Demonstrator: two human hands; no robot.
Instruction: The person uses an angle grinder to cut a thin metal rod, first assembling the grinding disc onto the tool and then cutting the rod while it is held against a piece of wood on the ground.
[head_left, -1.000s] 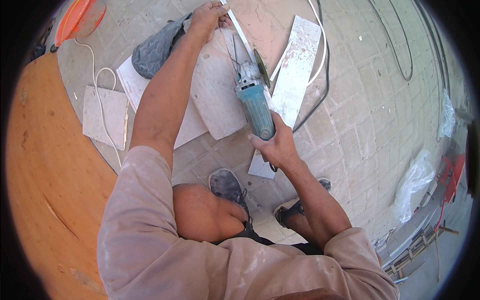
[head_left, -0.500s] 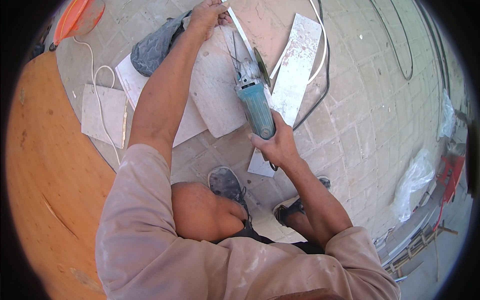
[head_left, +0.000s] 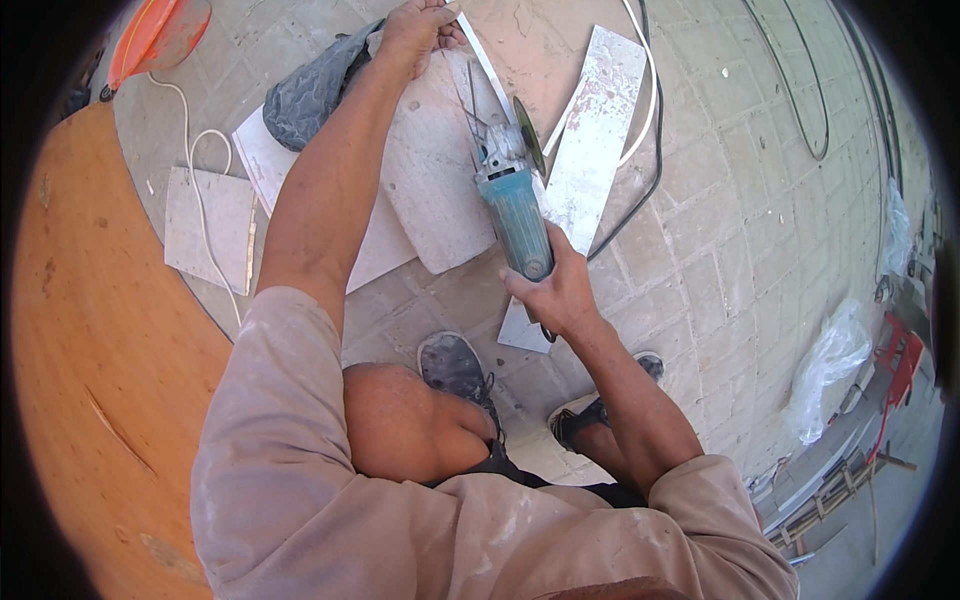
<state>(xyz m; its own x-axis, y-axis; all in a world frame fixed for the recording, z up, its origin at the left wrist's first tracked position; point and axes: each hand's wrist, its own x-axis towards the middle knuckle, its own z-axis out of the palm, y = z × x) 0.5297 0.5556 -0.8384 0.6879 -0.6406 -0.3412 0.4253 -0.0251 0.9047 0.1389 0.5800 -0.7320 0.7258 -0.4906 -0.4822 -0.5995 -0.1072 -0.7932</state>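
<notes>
My right hand point(head_left: 558, 285) is wrapped round the rear of a teal angle grinder point(head_left: 518, 220), whose head points away from me. A thin disc point(head_left: 530, 135) stands edge-up on the right side of its head. Beside that disc runs a narrow white strip point(head_left: 485, 65). At the top, my left hand point(head_left: 420, 35) pinches the strip's far end; some fingers are hidden. Whether disc and strip touch, I cannot tell. Under the grinder's head lies a pale, dusty slab point(head_left: 430, 180). Thin rods point(head_left: 472, 105) lie just left of the head.
A scuffed white board point(head_left: 600, 130) lies right of the grinder, near a white cable point(head_left: 650, 90) and a dark cable point(head_left: 640, 205). To the left are a dark plastic bag point(head_left: 315, 95), a square tile point(head_left: 205, 225), an orange container point(head_left: 165, 40) and a wooden sheet point(head_left: 110, 300). Clear plastic point(head_left: 825, 370) lies right.
The grinder and my right hand have shifted very slightly to the right. My left hand stays at the strip's far end.
</notes>
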